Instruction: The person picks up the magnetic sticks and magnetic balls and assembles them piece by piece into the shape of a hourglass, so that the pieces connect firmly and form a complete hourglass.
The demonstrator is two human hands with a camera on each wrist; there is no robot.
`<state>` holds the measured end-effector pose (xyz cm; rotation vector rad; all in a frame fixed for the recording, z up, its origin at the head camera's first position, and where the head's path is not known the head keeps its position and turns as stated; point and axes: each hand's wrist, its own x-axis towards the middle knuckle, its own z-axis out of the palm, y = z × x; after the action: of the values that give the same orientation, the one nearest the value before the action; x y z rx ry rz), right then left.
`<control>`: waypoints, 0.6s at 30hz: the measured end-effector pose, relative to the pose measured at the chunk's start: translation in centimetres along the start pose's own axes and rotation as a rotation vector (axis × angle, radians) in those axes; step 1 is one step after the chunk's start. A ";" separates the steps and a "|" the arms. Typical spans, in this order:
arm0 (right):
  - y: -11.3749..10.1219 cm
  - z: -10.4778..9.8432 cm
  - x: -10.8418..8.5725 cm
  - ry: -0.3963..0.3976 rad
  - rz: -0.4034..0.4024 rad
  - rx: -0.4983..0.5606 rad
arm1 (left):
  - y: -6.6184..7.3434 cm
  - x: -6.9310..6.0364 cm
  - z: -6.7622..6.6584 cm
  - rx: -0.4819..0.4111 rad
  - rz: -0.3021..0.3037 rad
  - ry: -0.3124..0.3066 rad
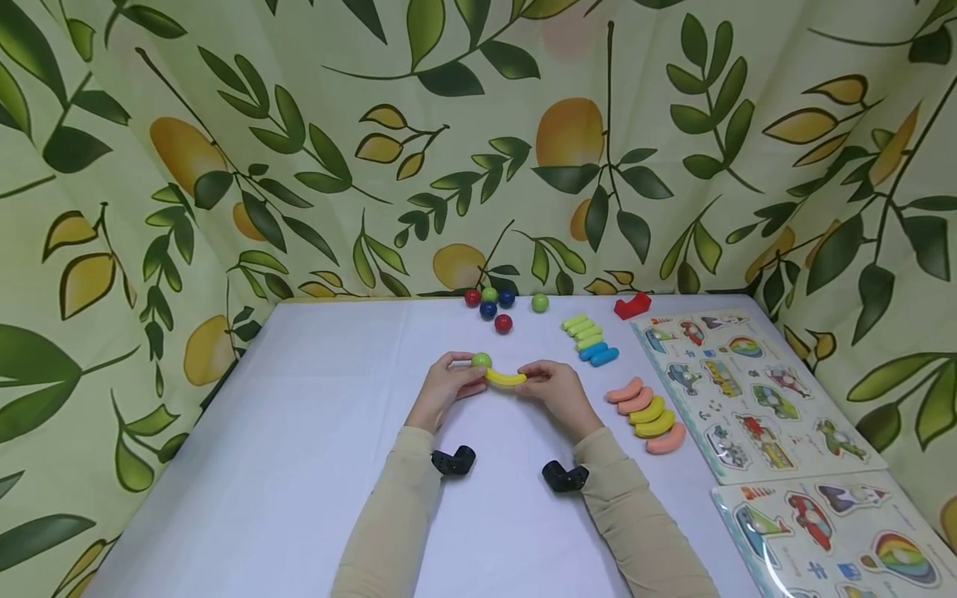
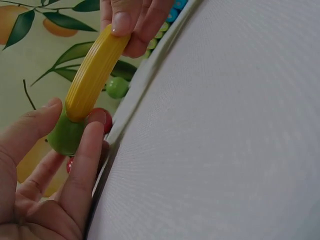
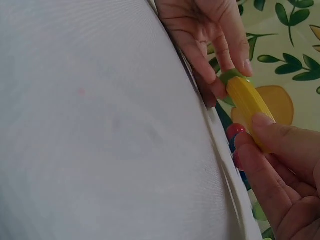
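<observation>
Yellow and ribbed, a curved, banana-shaped piece (image 1: 506,379) spans the gap between the person's two hands, over a white-covered bench (image 1: 299,432). Its long axis runs roughly left to right in the head view, the middle of the curve dipping lowest. At its right tip, the right hand (image 1: 555,392) has its grip clamped on the piece, thumb against fingers. The left hand (image 1: 452,384) has its grip closed on a small, glossy green ball (image 1: 481,360), thumb on one side and fingertips on the other. What counts is where ball and curve meet: the ball sits at the piece's left end, and they look to be touching there, though I cannot tell whether they are joined. Of the two, the left hand is nearer that meeting point; the right works from the opposite end, apart from the ball.
</observation>
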<state>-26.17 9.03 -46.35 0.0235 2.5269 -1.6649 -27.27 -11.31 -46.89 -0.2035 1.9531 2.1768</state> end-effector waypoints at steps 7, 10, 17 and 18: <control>0.2 0.2 0.1 0.004 0.006 0.033 | -0.1 0.0 -0.1 -0.026 -0.040 -0.005; 0.3 0.4 0.1 0.002 0.005 0.053 | 0.0 0.0 -0.2 -0.039 -0.044 -0.006; 0.1 0.5 0.0 -0.016 -0.027 0.045 | 0.1 -0.1 0.0 -0.036 -0.051 0.017; 0.2 0.4 0.0 -0.021 -0.023 0.043 | 0.1 0.0 0.1 -0.033 -0.055 0.022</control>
<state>-26.14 8.78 -46.66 -0.0195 2.4853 -1.7183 -27.26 -11.24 -46.75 -0.2849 1.9005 2.1825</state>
